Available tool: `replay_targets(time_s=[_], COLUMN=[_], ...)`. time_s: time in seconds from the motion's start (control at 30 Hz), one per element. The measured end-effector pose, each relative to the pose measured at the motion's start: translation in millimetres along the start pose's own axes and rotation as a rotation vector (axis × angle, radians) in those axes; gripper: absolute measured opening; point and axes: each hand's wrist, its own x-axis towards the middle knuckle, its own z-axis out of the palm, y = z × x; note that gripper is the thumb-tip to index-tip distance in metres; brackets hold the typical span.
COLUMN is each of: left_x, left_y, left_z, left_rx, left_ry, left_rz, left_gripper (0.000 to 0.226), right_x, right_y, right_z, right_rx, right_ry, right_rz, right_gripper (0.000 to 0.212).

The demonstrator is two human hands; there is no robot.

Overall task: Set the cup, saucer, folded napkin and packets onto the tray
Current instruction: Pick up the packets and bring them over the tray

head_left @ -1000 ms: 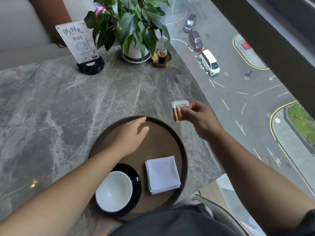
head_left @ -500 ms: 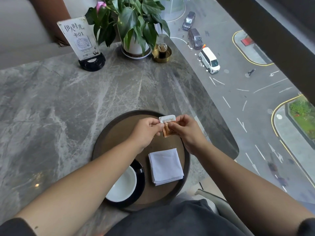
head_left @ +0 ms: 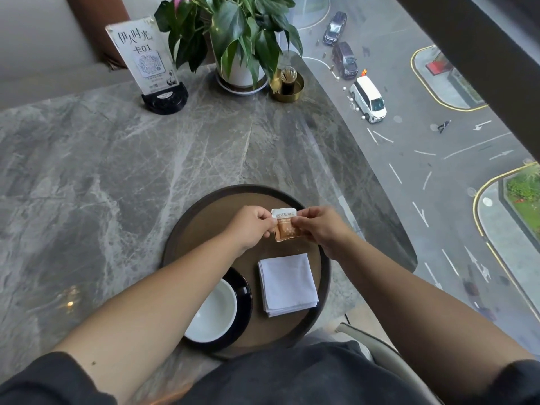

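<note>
A round brown tray (head_left: 204,211) with a dark rim lies on the marble table in front of me. On its near left stands a white cup (head_left: 214,312) on a black saucer (head_left: 244,296), partly hidden by my left forearm. A folded white napkin (head_left: 287,283) lies on the tray's near right. Above the tray's middle, my left hand (head_left: 251,225) and my right hand (head_left: 320,226) both pinch a small orange and white packet (head_left: 286,226), one at each side of its top.
A grey marble table (head_left: 117,176) ends in a curved edge at the right, beside a window over a street far below. At the far edge stand a QR sign holder (head_left: 152,68), a potted plant (head_left: 236,39) and a gold dish with a toothpick holder (head_left: 287,83).
My right hand brought the packet from beyond the tray's right rim to over the tray. My left hand rose from the tray surface and took hold of the packet's other side.
</note>
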Motion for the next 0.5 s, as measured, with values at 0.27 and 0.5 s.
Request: replay_targets(time_s=[0.27, 0.5], left_x=[16.4, 23.3], left_y=[-13.4, -13.8], left_z=[-2.5, 0.2], left_rx=[0.127, 0.216], left_ry=[-0.019, -0.026], left_rz=[-0.119, -0.164], left_gripper=[0.016, 0.025], right_x=[22.2, 24.3], right_y=[10.1, 14.0], right_z=[20.4, 26.6], right_rx=[-0.519, -0.772], right_ry=[0.137, 0.223], right_rz=[-0.076, -0.170], right_gripper=[0.007, 0.006])
